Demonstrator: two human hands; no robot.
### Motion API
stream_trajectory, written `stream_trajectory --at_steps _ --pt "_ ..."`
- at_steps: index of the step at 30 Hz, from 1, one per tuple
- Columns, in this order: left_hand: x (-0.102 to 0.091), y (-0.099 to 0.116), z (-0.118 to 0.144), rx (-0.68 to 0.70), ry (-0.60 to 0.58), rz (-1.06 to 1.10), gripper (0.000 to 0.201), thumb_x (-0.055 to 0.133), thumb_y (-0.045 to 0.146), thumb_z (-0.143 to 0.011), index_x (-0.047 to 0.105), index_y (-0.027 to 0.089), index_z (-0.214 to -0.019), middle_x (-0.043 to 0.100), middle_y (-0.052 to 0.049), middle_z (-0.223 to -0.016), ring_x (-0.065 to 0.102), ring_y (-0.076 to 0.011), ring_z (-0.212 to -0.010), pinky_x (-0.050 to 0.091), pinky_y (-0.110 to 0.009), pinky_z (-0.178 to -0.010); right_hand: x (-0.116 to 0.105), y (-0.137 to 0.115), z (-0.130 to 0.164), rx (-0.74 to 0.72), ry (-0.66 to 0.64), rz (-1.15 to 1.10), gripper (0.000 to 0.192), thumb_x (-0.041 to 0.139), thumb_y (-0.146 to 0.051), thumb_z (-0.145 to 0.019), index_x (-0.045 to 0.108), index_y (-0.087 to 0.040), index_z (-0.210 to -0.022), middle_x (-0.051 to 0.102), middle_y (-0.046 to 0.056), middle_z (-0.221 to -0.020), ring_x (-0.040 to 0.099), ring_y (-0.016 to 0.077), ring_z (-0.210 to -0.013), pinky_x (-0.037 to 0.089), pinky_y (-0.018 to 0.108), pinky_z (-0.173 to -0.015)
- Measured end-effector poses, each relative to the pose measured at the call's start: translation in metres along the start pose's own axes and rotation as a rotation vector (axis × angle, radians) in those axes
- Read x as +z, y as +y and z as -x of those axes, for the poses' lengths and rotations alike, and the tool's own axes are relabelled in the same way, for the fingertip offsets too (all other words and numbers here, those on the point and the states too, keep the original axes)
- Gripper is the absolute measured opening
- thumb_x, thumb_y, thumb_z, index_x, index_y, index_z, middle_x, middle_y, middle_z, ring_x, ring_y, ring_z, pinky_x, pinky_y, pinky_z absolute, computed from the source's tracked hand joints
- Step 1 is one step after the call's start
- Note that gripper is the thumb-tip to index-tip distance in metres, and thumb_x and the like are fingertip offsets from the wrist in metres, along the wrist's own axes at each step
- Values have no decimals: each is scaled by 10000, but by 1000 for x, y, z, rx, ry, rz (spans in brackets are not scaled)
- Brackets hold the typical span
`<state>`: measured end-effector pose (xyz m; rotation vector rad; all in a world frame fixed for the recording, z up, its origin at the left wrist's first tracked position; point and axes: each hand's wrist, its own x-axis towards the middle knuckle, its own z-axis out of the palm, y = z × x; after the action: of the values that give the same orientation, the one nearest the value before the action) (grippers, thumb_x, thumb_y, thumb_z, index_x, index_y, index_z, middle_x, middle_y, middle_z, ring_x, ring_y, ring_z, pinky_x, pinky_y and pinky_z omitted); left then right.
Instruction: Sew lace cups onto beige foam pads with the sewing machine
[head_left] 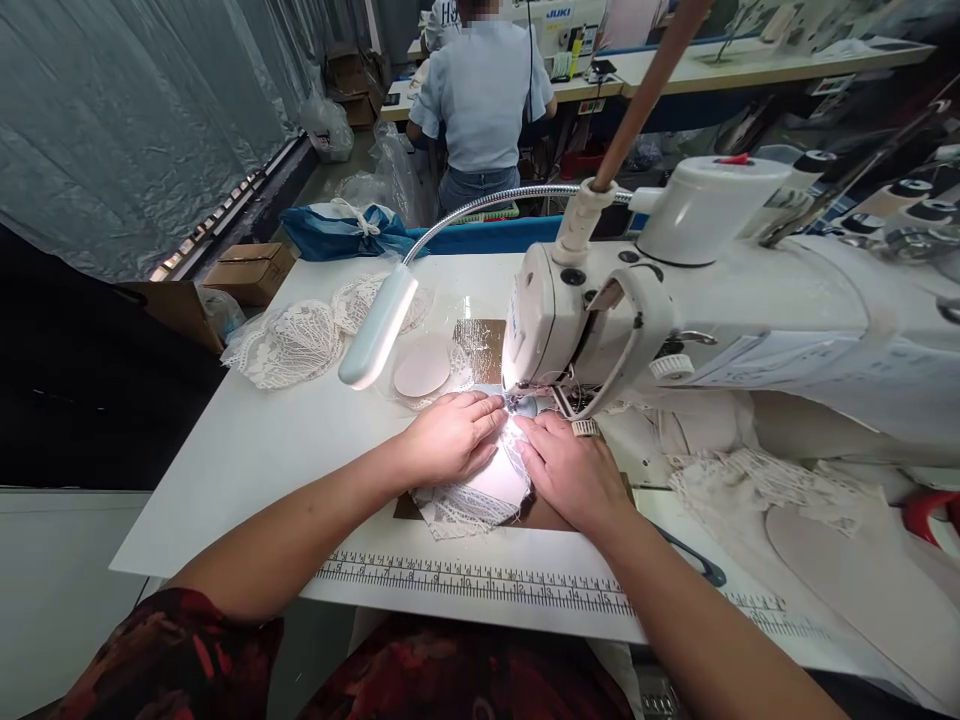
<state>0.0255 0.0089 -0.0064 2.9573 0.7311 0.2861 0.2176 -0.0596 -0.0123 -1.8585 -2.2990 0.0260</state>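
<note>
At the far left of the white surface (247, 450), a heap of lace pieces (289, 340) is seen, with a brown cardboard box (251, 270) on the floor beyond it. Next to the right, a gooseneck lamp (377, 325) is angled over a pale oval pad (422, 368). The left hand (452, 436) is laid flat, fingers extended and pressed down on the upper left part of a lace-edged fabric piece (487, 490), nothing being gripped. The piece is spread between both hands, its far end reaching under the needle of the sewing machine (675, 300). The right hand (570, 472) is likewise pressed flat on the piece's right edge, just beside the needle. A printed ruler (480, 580) is marked along the near edge. More lace (750, 480) is piled at the right.
</note>
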Motion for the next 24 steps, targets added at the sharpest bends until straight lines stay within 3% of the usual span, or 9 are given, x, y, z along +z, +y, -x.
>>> stream_trajectory --at_steps 7,13,18,24 --pt "-10 -16 -7 96 -37 -4 390 432 278 -942 564 102 -1265 568 -148 -1319 558 -269 -1133 471 -414 -917 3 1 0 26 20 -17 347 440 -267 -914 665 -215 -1172 690 98 -1037 602 206 -774 398 301 -641" --pt "-23 -6 -2 175 -46 -5 255 488 168 -898 617 112 -1110 611 -150 -1221 518 -269 -1168 402 -442 -978 1 7 4 13 95 -136 372 377 -238 -930 688 -171 -1122 684 114 -1044 607 202 -786 428 296 -654" --pt "-17 3 0 179 -40 80 294 516 318 -905 598 121 -1107 641 -139 -1077 526 -282 -1120 365 -480 -998 1 9 6 -18 132 -163 357 392 -226 -916 698 -187 -1095 694 92 -1005 618 206 -820 440 295 -667" --pt "-9 -3 2 183 -49 99 290 460 340 -928 597 138 -1085 633 -127 -1039 534 -269 -1075 332 -480 -1015 5 11 7 -34 123 -195 361 395 -215 -921 690 -196 -1128 694 97 -1036 613 203 -842 449 296 -698"
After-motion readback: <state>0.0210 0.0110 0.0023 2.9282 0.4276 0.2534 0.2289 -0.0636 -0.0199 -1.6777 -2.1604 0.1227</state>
